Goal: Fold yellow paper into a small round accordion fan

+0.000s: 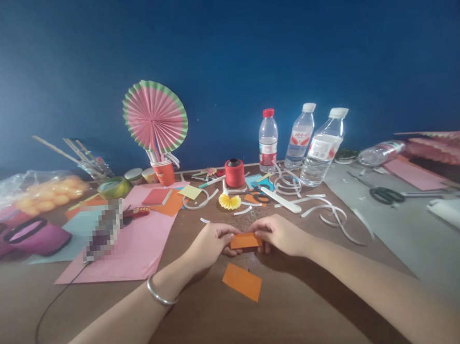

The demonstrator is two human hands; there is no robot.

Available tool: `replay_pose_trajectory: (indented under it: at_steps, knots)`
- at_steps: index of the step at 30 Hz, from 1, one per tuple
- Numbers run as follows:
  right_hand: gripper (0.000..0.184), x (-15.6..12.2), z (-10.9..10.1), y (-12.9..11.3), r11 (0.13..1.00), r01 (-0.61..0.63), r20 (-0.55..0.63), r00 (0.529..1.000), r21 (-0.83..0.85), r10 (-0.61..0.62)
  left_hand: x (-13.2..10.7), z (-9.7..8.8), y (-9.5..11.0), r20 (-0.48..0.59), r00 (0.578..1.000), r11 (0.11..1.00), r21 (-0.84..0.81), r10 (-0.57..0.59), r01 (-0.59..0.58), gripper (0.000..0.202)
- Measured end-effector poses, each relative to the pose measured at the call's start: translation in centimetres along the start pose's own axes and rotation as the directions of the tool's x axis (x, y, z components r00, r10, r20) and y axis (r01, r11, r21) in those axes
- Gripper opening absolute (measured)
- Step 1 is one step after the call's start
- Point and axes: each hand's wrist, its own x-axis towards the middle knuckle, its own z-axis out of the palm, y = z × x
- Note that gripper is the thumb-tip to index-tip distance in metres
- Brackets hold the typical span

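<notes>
Between my two hands is a small piece of orange paper [245, 240], held level above the brown table. My left hand [214, 239] pinches its left end, with the thumb on top. The right end is pinched by my right hand [277, 234] in the same way. Closer to me, a second orange paper piece [242, 282] lies flat on the table. Just beyond my hands sits a yellow pleated paper piece [229, 201]. A red spool of thread [235, 173] stands behind it.
White paper strips [330, 215], a white stick [280, 200] and scissors [259, 195] lie beyond my right hand. Three water bottles [267, 141] stand behind. At left are pink paper [142, 260], a red cup [163, 173] and a pleated paper fan [155, 117]. Dark-handled scissors [386, 195] lie right.
</notes>
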Motion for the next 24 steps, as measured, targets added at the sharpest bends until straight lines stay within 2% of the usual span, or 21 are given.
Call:
replay_pose_trajectory:
  at_steps: [2, 4, 6, 8, 9, 11, 14, 19, 24]
  knots:
    - [0.024, -0.1, -0.1, 0.1, 0.999, -0.001, -0.008, 1.000, -0.035, 0.001, -0.1, -0.3, 0.1, 0.007, 1.000, 0.997, 0.083, -0.003, 0.002, 0.030]
    - [0.023, -0.1, 0.0, 0.1, 0.997, -0.004, -0.029, 1.000, -0.071, 0.002, -0.3, -0.5, 0.5, -0.042, 0.997, 0.972, 0.228, 0.062, -0.051, 0.032]
    - [0.022, -0.2, 0.1, 0.1, 0.996, 0.000, -0.040, 0.999, -0.090, -0.004, -0.6, -0.6, 1.0, -0.110, 0.966, 0.895, 0.412, 0.235, -0.171, 0.030]
    - [0.021, -0.2, 0.2, 0.1, 0.995, 0.008, -0.043, 0.999, -0.099, -0.012, -0.7, -0.5, 1.6, -0.078, 0.919, 0.771, 0.574, 0.387, -0.276, 0.024]
    - [0.021, -0.3, 0.3, 0.0, 0.994, 0.008, -0.043, 0.999, -0.105, -0.012, -0.7, -0.4, 1.8, -0.045, 0.914, 0.734, 0.612, 0.404, -0.294, 0.022]
    - [0.021, -0.3, 0.4, -0.2, 0.992, 0.003, -0.043, 0.999, -0.124, -0.009, -0.6, -0.2, 2.0, -0.004, 0.927, 0.709, 0.645, 0.375, -0.284, 0.017]
    - [0.024, -0.3, 0.6, -0.6, 0.982, 0.025, -0.074, 0.996, -0.187, -0.040, -0.4, 0.2, 2.0, 0.000, 0.942, 0.708, 0.660, 0.335, -0.251, 0.017]
    - [0.010, -0.1, 0.7, -0.9, 0.925, 0.154, -0.186, 0.956, -0.347, -0.229, -0.3, 0.4, 2.0, -0.002, 0.949, 0.723, 0.648, 0.314, -0.238, 0.019]
    - [0.008, 0.3, 0.4, -0.2, 0.890, 0.183, -0.131, 0.957, -0.417, -0.258, -0.3, 0.1, 2.1, 0.045, 0.960, 0.737, 0.631, 0.277, -0.242, 0.017]
